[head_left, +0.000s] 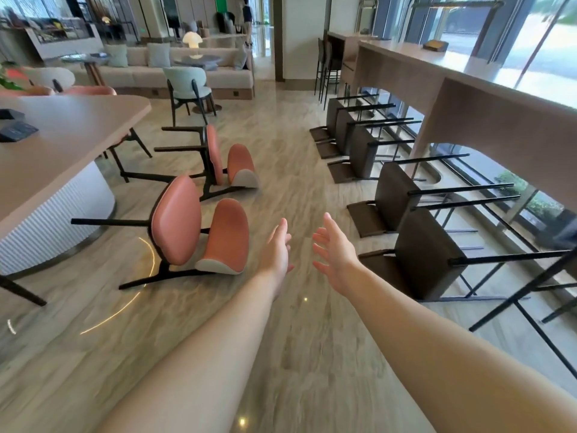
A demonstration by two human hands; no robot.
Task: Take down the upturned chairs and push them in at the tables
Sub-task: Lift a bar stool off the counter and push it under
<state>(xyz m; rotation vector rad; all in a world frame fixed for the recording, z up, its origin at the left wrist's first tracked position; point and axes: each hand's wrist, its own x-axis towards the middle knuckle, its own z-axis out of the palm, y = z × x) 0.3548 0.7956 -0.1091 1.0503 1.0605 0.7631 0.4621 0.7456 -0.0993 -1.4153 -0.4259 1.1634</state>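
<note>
Two salmon-pink chairs lie tipped on their backs on the floor beside the long table (71,132) at left: the near one (199,232) and the far one (228,164), their black legs pointing left toward the table. Along the right, several dark brown bar stools lie tipped the same way under the high counter (468,89); the nearest stool (427,254) is just right of my hands. My left hand (278,248) and right hand (335,251) reach forward over bare floor between the two rows, fingers spread, holding nothing.
An upright pale green chair (187,85) stands beyond the pink ones, with a beige sofa (175,70) and a lamp behind. Dark flat items (15,131) lie on the long table. A person (247,14) stands far back. A marble-floor aisle runs between the rows.
</note>
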